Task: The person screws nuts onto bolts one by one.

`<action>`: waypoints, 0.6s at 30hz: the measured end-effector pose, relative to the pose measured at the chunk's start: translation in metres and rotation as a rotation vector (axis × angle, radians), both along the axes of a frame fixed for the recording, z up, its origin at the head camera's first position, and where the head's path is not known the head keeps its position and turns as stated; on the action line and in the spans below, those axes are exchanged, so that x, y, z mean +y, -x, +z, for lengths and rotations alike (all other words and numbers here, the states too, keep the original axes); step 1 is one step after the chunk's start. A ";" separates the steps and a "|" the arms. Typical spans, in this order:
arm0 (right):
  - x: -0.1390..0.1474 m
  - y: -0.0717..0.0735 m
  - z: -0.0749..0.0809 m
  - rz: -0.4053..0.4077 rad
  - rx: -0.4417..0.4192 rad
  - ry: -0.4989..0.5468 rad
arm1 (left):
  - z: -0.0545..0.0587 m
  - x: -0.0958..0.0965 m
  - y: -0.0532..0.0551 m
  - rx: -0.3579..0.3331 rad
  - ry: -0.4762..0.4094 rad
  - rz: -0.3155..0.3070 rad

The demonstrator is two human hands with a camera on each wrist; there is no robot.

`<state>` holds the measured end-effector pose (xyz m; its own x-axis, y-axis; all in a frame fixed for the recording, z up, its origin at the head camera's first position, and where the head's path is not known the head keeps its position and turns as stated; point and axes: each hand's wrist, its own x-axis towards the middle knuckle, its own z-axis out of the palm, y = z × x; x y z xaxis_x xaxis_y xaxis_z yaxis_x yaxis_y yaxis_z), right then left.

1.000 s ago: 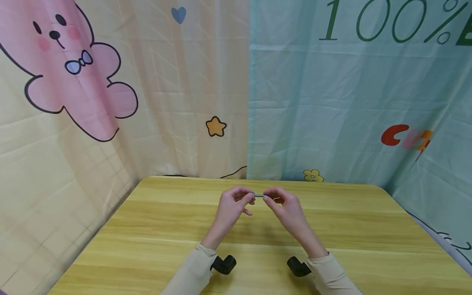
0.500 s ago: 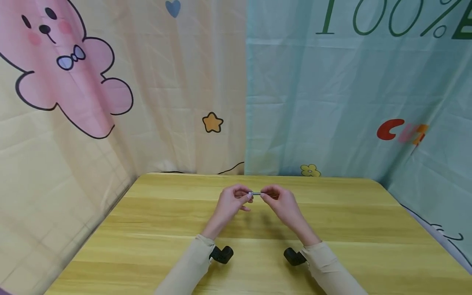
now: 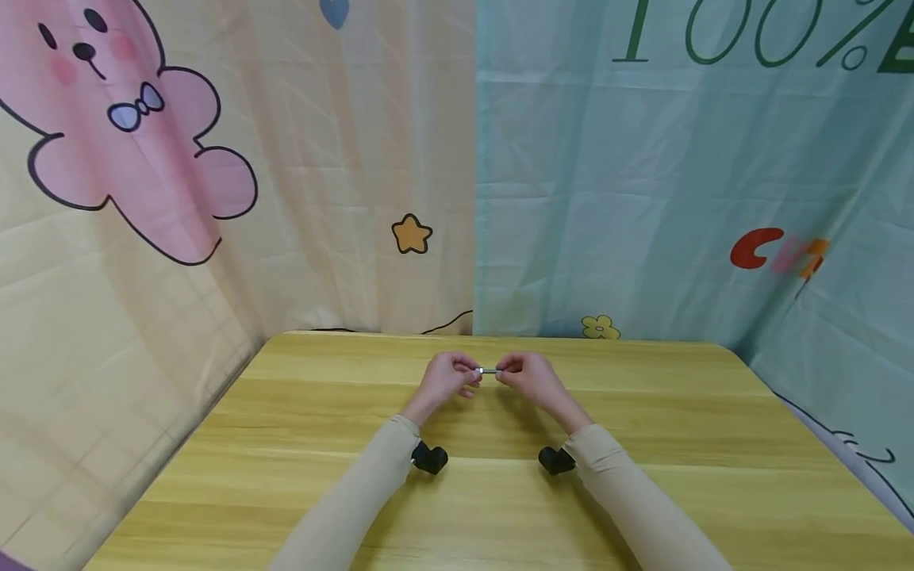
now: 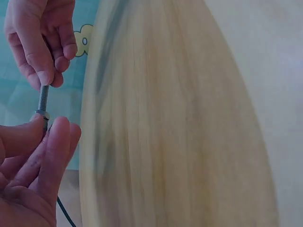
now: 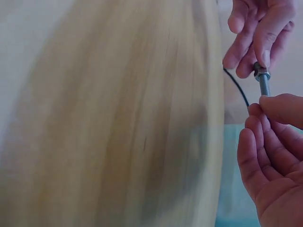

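Note:
A small metal bolt with a threaded shank is held level above the table between both hands. A hex nut sits around it near the left hand. My left hand pinches the nut end between thumb and fingers. My right hand pinches the bolt's other end with thumb and fingertips. In the left wrist view, the right hand is at the top; the right wrist view has the left hand at the top. The bolt's end inside the right fingers is hidden.
Below the hands lies a wood-grain table. Printed curtains hang behind it and along its sides. A black camera mount sticks out from each sleeve, the left mount and the right mount. A dark cable shows beyond the table edge.
Both hands have moved forward, slightly up and left in the head view, with the bolt still between them. The nut now shows more clearly by the left fingers. The head view has shifted slightly.

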<state>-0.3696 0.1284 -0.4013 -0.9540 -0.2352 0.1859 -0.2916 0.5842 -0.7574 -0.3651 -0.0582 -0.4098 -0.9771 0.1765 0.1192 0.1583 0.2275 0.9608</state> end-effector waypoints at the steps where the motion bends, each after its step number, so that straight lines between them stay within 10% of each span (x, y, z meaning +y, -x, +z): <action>1: 0.000 0.004 -0.001 0.004 -0.004 -0.013 | 0.000 -0.001 0.003 0.001 0.042 0.006; 18: -0.008 0.035 -0.011 0.062 -0.046 -0.171 | -0.006 0.001 0.031 0.083 0.484 0.060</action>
<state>-0.4046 0.1205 -0.4120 -0.9434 -0.3178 0.0949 -0.2983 0.6877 -0.6619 -0.3965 -0.0569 -0.4158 -0.9778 0.1749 0.1154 0.2030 0.6552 0.7277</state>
